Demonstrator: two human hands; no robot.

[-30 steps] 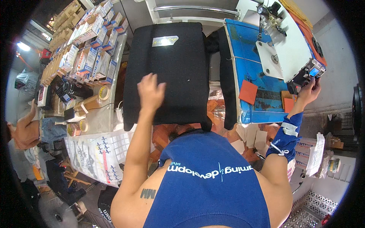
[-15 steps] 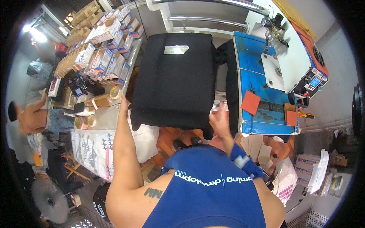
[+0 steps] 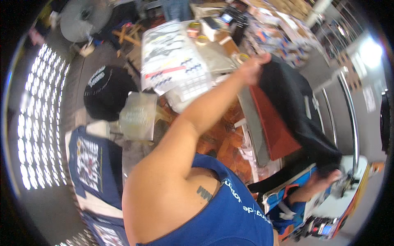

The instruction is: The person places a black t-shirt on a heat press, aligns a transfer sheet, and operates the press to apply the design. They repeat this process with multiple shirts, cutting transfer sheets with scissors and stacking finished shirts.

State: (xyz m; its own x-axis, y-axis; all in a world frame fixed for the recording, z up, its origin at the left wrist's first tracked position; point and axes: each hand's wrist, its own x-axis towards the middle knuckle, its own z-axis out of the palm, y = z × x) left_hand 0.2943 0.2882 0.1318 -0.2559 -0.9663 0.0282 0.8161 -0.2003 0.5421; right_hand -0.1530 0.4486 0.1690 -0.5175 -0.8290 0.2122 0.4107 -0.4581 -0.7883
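Note:
A black shirt (image 3: 289,96) is stretched between my two hands, its near edge raised off the red pad (image 3: 271,127) of the press. My left hand (image 3: 250,70) is closed on the shirt's upper corner, beside the worktable. At the opposite corner, over the blue surface, my right hand (image 3: 314,186) holds the shirt's lower edge; motion blurs its fingers. A pale silvery patch (image 3: 307,107) shows on the shirt's far side, partly hidden by the folds.
Tape rolls (image 3: 242,58) and printed sheets (image 3: 172,61) lie on the worktable, with stacked boxes (image 3: 279,35) behind. Chrome rails (image 3: 349,110) stand beyond the shirt. A black printed garment (image 3: 107,92) and navy printed shirts (image 3: 92,160) are at the left.
My view has swung left. The black shirt, flat on the press before, is now lifted at its near side, exposing the red pad. Both hands have risen with it.

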